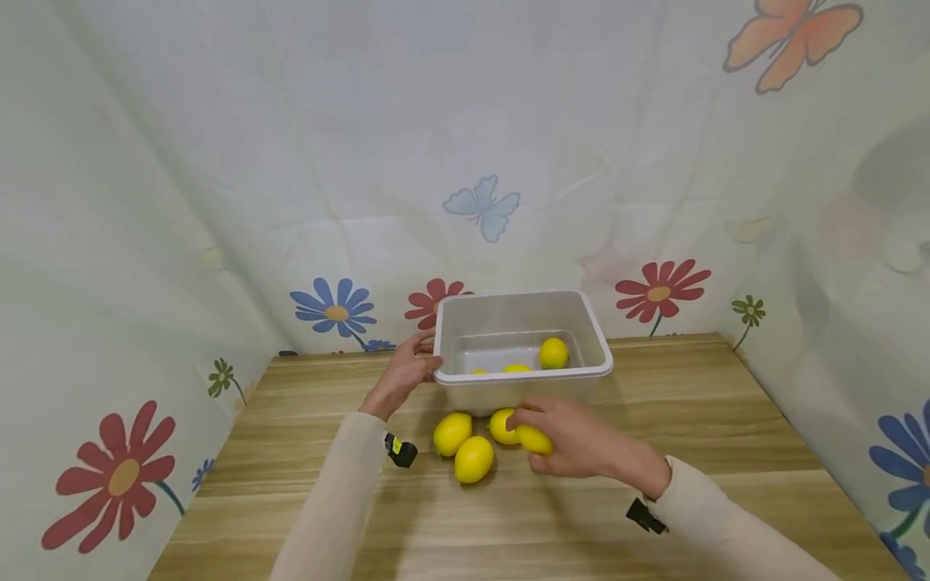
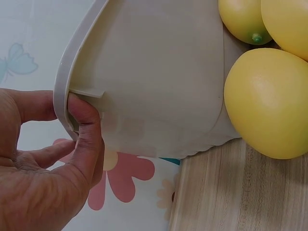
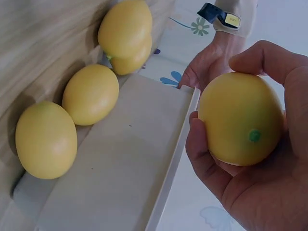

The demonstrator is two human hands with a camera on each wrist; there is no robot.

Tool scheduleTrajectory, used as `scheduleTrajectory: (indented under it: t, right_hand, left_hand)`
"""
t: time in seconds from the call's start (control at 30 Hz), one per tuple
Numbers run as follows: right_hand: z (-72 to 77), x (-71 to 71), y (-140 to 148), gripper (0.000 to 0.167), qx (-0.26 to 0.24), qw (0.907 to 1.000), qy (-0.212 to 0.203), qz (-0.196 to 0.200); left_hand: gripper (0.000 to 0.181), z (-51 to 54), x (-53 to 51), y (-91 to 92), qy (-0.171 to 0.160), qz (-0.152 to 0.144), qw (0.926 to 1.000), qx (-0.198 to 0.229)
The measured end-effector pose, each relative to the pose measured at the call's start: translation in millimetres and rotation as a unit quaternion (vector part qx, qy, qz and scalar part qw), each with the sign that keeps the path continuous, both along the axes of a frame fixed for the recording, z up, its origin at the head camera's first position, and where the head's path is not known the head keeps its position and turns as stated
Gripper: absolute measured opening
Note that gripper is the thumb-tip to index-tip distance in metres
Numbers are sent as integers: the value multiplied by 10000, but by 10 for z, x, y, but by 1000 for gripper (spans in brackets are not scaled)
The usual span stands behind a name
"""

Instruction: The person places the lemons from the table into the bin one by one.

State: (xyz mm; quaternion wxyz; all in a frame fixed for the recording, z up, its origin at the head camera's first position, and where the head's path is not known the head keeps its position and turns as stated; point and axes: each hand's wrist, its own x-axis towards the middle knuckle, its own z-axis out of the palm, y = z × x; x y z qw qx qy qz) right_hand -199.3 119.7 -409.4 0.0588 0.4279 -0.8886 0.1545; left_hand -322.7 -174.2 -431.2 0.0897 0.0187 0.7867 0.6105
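Observation:
My right hand [image 1: 584,440] grips a lemon [image 3: 240,120], fingers and thumb curled round its sides, just in front of a pale plastic box [image 1: 523,394]. With my left hand [image 1: 403,375] I pinch the box's rim [image 2: 61,86] at its left end; in the left wrist view the fingers wrap over the edge. Inside the box lies a lemon [image 1: 554,353] towards the right, and the tops of two others show over the front rim. Several lemons sit on the table before the box, among them a front one [image 1: 474,460] and a left one [image 1: 453,434].
The wood-grain table [image 1: 697,428] meets a pale cloth backdrop [image 1: 349,161] printed with flowers and butterflies behind and at both sides. A small black device [image 1: 401,450] is strapped at the left wrist, another [image 1: 645,516] at the right.

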Motion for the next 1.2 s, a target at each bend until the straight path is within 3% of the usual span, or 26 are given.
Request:
scheduleTrajectory:
  t: [0.37, 0.7, 1.2]
  right_hand:
    - [87, -46, -13, 34, -291, 9991, 309, 90]
    - [183, -86, 31, 36, -353, 9993, 145, -30]
    - [285, -128, 64, 32, -406, 9986, 282, -197]
  left_hand:
    - [65, -5, 13, -14, -7, 7, 10000, -46]
    - [66, 29, 10, 3, -60, 6, 9999, -83]
    - [65, 2, 5, -9, -55, 28, 10000, -68]
